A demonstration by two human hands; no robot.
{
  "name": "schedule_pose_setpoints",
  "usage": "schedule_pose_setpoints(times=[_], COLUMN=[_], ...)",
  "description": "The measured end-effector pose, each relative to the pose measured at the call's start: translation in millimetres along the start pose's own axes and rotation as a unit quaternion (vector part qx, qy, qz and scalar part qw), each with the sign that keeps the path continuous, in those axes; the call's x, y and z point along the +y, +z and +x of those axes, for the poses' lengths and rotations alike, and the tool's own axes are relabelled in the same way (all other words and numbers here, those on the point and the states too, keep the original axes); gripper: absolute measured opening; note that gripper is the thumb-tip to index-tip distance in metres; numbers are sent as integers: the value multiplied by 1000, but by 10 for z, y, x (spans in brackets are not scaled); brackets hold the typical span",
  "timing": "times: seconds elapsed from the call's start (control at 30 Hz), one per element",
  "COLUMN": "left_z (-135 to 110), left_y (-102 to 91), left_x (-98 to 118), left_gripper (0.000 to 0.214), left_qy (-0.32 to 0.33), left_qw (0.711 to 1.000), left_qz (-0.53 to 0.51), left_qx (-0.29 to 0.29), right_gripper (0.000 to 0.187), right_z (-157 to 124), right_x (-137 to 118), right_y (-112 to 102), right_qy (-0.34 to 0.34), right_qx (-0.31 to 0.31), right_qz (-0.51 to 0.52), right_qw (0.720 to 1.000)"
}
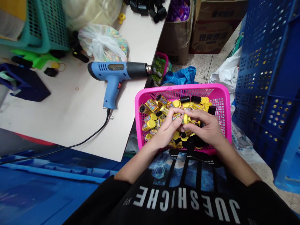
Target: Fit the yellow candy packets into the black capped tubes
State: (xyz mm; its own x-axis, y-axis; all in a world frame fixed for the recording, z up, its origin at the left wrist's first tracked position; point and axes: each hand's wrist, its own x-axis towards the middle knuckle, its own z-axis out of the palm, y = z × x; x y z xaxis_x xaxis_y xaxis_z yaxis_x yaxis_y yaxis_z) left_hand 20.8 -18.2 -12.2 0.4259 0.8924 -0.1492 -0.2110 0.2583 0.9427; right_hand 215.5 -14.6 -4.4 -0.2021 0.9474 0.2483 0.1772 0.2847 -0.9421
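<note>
Over the pink basket (138,125), my left hand (169,126) is wrapped around a small bottle (178,117) with a printed label. At its right end is a yellow cap (186,119), which the fingers of my right hand (207,125) pinch. Beneath my hands the basket holds many similar little containers with yellow or black ends, such as a yellow-capped one (149,125) at the left and a black cylinder (185,99) near the back. My palms hide part of the bottle and some of the pile.
A blue heat gun (112,75) lies on the white table (93,125), its cord running left. Behind it sits a plastic bag of pastel pieces (105,42). Blue perforated crates (262,68) stand at the right; cardboard boxes (211,28) are at the back.
</note>
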Motion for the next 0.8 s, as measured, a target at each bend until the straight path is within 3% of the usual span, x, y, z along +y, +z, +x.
schedule_pose_setpoints(times=[0.27,0.37,0.43,0.53,0.7,0.8], left_z=[53,71,75,77,90,106], left_y=[-113,-113,-111,-108,-85,-58], left_x=[11,-10,-20,-15,22,40], left_gripper=[39,34,33,32,33,36], left_qy=[7,3,0,-7,-12,5], left_qw=[998,996,995,994,998,1000], left_qz=[-48,-80,-99,-104,-57,-12], left_qx=[-26,-25,-23,-14,7,21], right_gripper=[42,31,33,35,26,25], right_z=[125,129,111,82,102,132], right_x=[-29,-6,32,89,97,62], right_y=[-50,-8,12,10,-52,-77], right_qy=[86,155,196,206,179,219], right_qx=[-34,22,65,94,70,26], right_qz=[108,139,158,145,188,249], right_qw=[990,978,966,963,963,943])
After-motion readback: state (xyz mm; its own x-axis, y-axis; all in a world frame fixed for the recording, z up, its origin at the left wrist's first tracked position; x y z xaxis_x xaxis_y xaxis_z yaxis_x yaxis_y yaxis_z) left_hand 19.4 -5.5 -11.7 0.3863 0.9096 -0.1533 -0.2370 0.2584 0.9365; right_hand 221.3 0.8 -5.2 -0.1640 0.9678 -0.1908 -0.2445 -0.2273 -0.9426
